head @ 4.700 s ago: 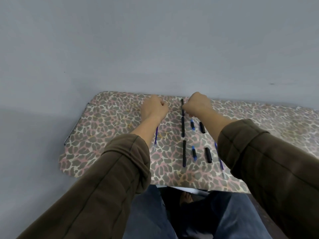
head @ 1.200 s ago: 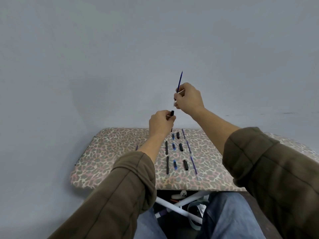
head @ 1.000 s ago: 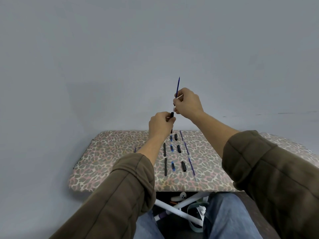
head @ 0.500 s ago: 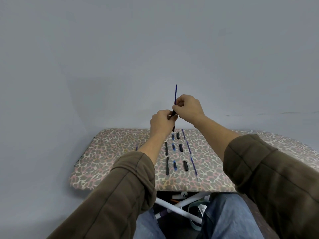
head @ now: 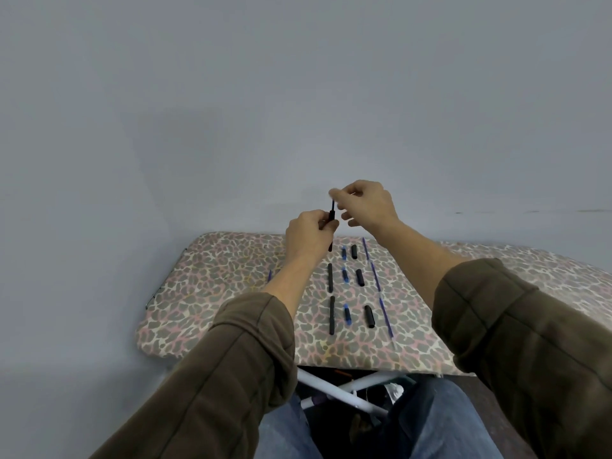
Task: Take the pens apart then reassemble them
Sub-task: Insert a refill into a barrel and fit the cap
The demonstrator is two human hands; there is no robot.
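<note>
My left hand [head: 309,235] grips a black pen barrel [head: 331,217] upright in front of me. A blue refill [head: 332,204] sticks a short way out of its top. My right hand [head: 364,203] pinches the refill's upper end from above. On the leopard-print table [head: 215,293] below lie rows of pen parts: two black barrels [head: 330,277], three blue pieces [head: 345,275], three black caps [head: 359,277] and two blue refills [head: 376,279].
A plain grey wall fills the background. Another blue refill [head: 269,275] peeks out left of my left forearm. White table legs [head: 337,390] cross under the table's near edge, above my jeans.
The long blue refill that stood high above my right hand has slid down into the black barrel; only a short end shows. Both hands have come closer together.
</note>
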